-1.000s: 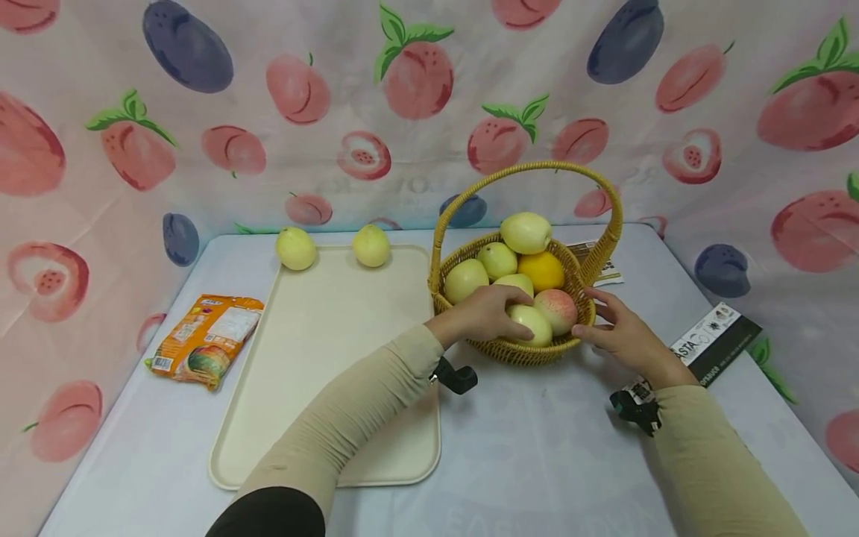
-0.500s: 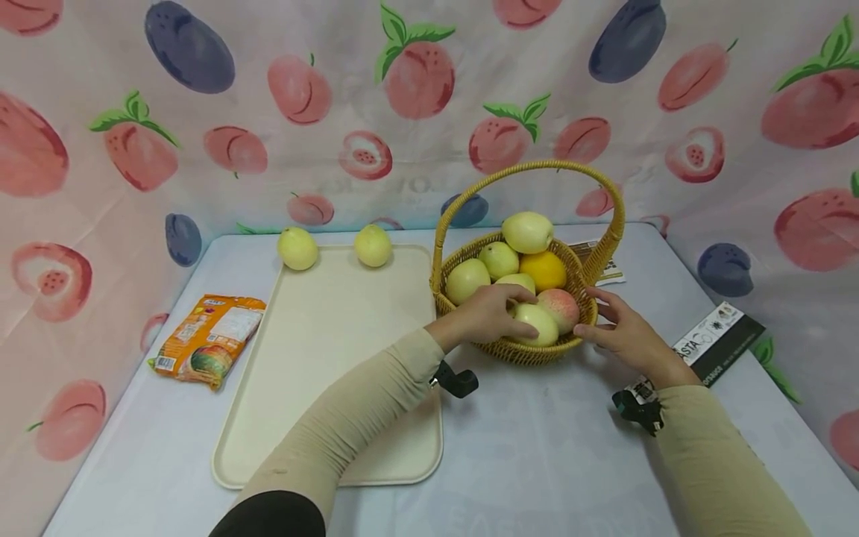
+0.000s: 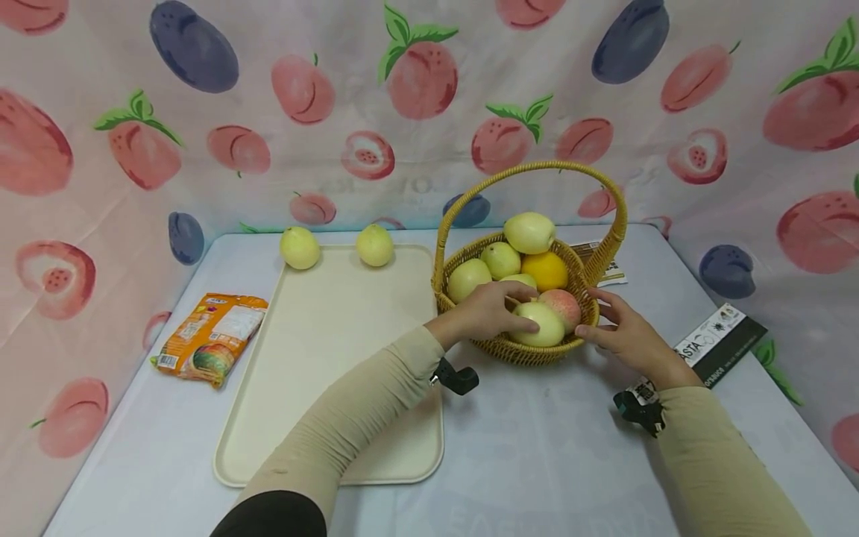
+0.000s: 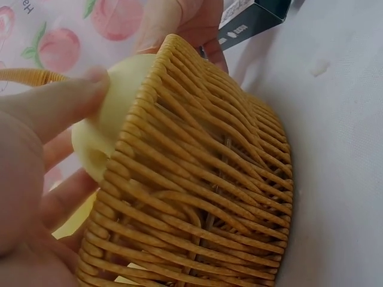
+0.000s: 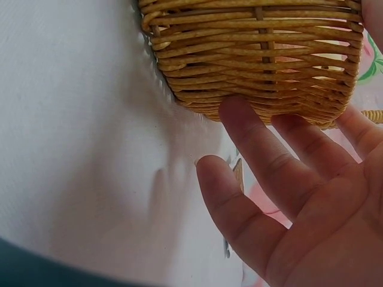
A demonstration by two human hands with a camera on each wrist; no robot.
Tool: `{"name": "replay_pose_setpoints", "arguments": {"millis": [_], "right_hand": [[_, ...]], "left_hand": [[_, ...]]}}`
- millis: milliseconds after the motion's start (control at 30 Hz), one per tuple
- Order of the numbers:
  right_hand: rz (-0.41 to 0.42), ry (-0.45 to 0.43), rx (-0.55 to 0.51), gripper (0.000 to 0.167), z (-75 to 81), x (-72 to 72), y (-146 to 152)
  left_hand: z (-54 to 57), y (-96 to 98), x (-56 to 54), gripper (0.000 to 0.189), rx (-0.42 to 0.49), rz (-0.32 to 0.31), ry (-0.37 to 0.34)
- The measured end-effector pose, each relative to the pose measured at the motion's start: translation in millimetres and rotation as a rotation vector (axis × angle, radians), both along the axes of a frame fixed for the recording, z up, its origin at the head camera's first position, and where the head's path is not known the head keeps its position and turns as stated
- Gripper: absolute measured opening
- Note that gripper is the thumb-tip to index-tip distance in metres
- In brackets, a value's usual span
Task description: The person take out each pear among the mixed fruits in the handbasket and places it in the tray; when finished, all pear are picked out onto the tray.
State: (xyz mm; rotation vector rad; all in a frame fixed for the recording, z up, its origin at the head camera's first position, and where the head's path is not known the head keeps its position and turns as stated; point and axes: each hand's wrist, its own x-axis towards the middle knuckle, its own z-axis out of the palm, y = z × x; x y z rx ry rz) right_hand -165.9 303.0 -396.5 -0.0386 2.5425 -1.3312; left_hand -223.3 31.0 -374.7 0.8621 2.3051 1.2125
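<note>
In the head view my left hand (image 3: 485, 309) reaches into the wicker basket (image 3: 530, 356) and grips a smooth pale yellow-green fruit (image 3: 542, 328) at the front rim. The left wrist view has the thumb pressed on this fruit (image 4: 125, 89) and the other fingers round its far side. A pinkish peach (image 3: 562, 307) lies right beside it. My right hand (image 3: 624, 335) is at the basket's right side, thumb near the rim. In the right wrist view its fairly straight fingers (image 5: 257, 143) reach the outer weave from below. More pale fruits (image 3: 468, 280) and an orange (image 3: 545, 270) fill the basket.
A cream tray (image 3: 335, 358) lies left of the basket, with two yellow-green fruits (image 3: 374, 245) at its far edge. Farther left is an orange snack packet (image 3: 211, 339). A black-and-white box (image 3: 721, 344) lies at the right. The basket's tall handle (image 3: 530, 165) arches over the fruit.
The fruit in my left hand has shifted slightly right, close to the peach, and more of it shows. The right hand stays at the basket's side. The whole head view has drifted a little.
</note>
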Motion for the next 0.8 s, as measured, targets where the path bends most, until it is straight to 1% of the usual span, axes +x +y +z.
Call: {"name": "replay_pose_setpoints", "arguments": {"millis": [133,233,433,567,633,700,800], "right_hand": [[0.005,0.003,-0.027,0.091,-0.6,-0.2,0],[0.002,-0.003,-0.027,0.092,-1.2,-0.3,0],[-0.001,-0.005,-0.021,0.092,-1.0,0.2,2],[0.002,-0.006,-0.025,0.092,-0.4,0.0,1],[0.000,-0.009,-0.025,0.093,-0.2,-0.1,1],[-0.003,-0.011,-0.023,0.093,-0.5,-0.4,1],[-0.006,-0.014,-0.019,0.094,-0.5,-1.4,0]], "left_hand": [[1.0,2.3,0.5,0.052,-0.068,-0.017,0.045],[1.2,5.3,1.4,0.051,-0.119,-0.029,0.075],[1.5,10.7,3.4,0.056,-0.157,-0.030,0.090],[0.5,10.6,3.2,0.056,-0.148,-0.010,0.081],[0.0,9.1,2.5,0.056,-0.129,0.004,0.068],[-0.9,6.9,1.1,0.057,-0.091,0.022,0.054],[-1.1,2.0,-1.0,0.059,-0.002,0.040,0.012]]}}
